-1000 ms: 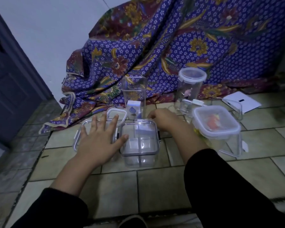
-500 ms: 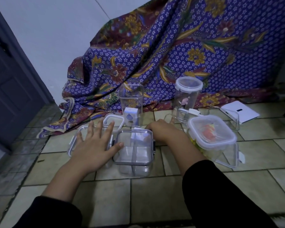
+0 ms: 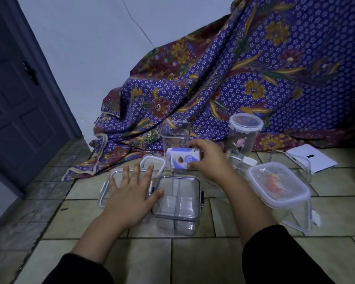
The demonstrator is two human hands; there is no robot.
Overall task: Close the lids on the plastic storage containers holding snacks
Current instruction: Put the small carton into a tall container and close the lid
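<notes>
A clear divided container point(image 3: 177, 203) sits open on the tiled floor in the middle. My left hand point(image 3: 131, 195) lies flat with spread fingers on a clear lid point(image 3: 105, 191) just left of it. My right hand point(image 3: 209, 160) grips a small white and blue snack box point(image 3: 181, 159) above the container's far edge. To the right stands a clear container point(image 3: 281, 197) with its lid on and red snacks inside. A tall round jar point(image 3: 244, 134) with a lid on top stands behind, and a tall square container point(image 3: 175, 133) stands open at the back.
A purple floral cloth point(image 3: 244, 78) drapes behind the containers. A small white-rimmed lid point(image 3: 153, 163) lies by the cloth's edge. A white flat box point(image 3: 312, 158) rests at the far right. A dark door point(image 3: 14, 99) is on the left.
My right hand has lifted from the container's far edge, now holding the snack box up in the air. My left hand stays flat on the lid.
</notes>
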